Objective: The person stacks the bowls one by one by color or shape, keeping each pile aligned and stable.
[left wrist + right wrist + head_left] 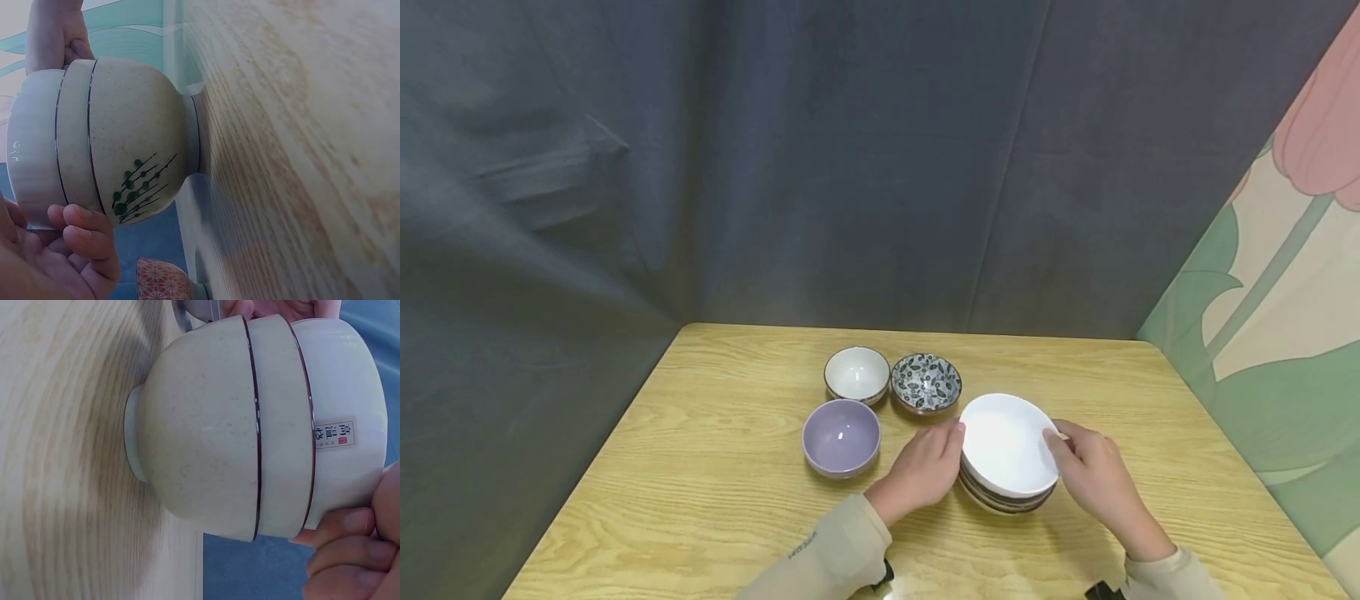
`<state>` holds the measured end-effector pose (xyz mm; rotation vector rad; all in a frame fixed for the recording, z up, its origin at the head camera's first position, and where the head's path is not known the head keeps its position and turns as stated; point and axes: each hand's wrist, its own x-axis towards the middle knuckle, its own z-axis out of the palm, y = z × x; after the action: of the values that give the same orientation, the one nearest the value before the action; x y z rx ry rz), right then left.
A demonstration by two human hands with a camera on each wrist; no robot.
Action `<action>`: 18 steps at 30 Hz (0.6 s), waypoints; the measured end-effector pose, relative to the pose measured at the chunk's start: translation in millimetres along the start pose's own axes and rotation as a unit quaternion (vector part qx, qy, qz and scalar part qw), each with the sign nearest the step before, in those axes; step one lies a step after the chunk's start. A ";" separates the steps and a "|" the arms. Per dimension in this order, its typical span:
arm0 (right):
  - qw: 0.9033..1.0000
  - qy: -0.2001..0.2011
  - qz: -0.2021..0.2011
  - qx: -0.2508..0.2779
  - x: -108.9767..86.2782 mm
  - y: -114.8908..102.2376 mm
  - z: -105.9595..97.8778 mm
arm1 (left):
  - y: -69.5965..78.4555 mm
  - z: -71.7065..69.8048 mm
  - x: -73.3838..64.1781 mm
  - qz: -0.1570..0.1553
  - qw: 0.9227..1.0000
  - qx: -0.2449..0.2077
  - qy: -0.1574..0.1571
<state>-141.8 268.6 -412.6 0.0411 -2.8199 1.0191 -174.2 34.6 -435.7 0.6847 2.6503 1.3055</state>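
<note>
A plain white bowl (1009,446) sits nested on a stack of two cream bowls with dark rims. The lower cream bowl (134,125) has green dots and dark lines painted on its side and stands upright on the table; a small label shows on the white bowl (350,394) in the right wrist view. From the left, my left hand (928,467) holds the white bowl, thumb at its rim and fingers bent against the stack. My right hand (1093,475) grips the opposite rim, with the thumb on top and curled fingers (350,550) below.
To the left of the stack stand a purple bowl (841,439), a white-inside bowl with a dark rim (857,374) and a leaf-patterned bowl (926,382). They are on a wooden table (700,467). A dark curtain (865,167) hangs behind it, and a flower-printed surface (1285,350) borders the right.
</note>
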 end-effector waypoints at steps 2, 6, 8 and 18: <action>1.000 -0.004 0.002 -0.003 0.3 0.3 0.6 | -0.4 0.4 -0.2 0.002 1.000 0.003 0.002; 1.000 -0.015 0.005 -0.005 1.1 0.4 1.2 | -2.2 2.2 0.0 -0.005 1.000 0.009 0.003; 1.000 -0.017 0.007 -0.006 0.9 -0.6 1.2 | -2.9 3.1 0.2 -0.010 1.000 0.013 0.004; 1.000 -0.015 0.005 -0.008 -0.9 -1.0 1.5 | 1.2 2.2 1.0 -0.001 0.999 0.035 0.000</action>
<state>-141.0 266.8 -413.3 0.0397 -2.8570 1.0074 -174.1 37.3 -436.0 0.6903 2.7066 1.2171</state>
